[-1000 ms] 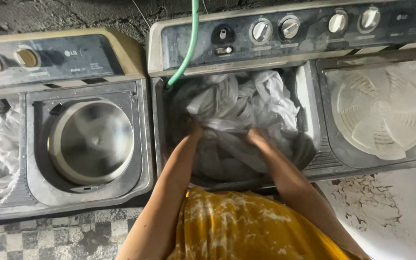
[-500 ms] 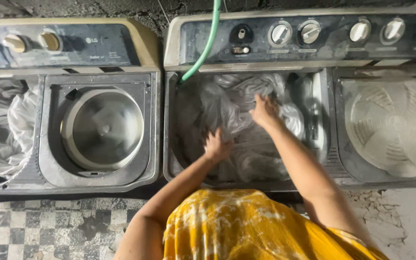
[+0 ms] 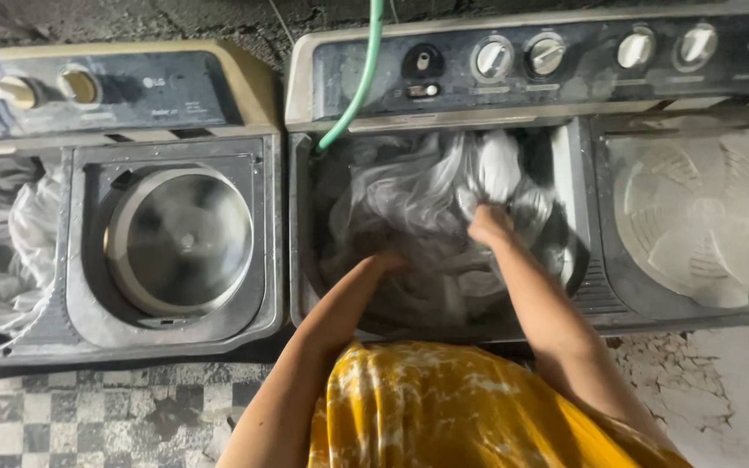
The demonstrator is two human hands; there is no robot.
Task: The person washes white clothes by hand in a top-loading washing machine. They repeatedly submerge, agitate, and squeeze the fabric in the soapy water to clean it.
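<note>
Both my hands are down in the open wash tub [image 3: 565, 182] of the right-hand twin-tub washing machine. The tub is full of wet white and grey laundry [image 3: 409, 195]. My right hand [image 3: 489, 224] grips a white piece of that laundry near the tub's back right. My left hand [image 3: 385, 263] presses into the grey cloth lower down in the tub, its fingers mostly buried. A green hose [image 3: 359, 82] hangs from above into the tub's back left corner.
A spin tub with a white slotted cover [image 3: 704, 217] sits right of the wash tub. The left machine has a steel spin drum [image 3: 179, 241] and more white cloth [image 3: 2, 251] in its wash tub. Control knobs [image 3: 517, 56] line the back. Checkered floor [image 3: 71, 416] lies below.
My right hand has come down and forward from the back of the tub and closed on white cloth. My left hand has sunk lower into the laundry.
</note>
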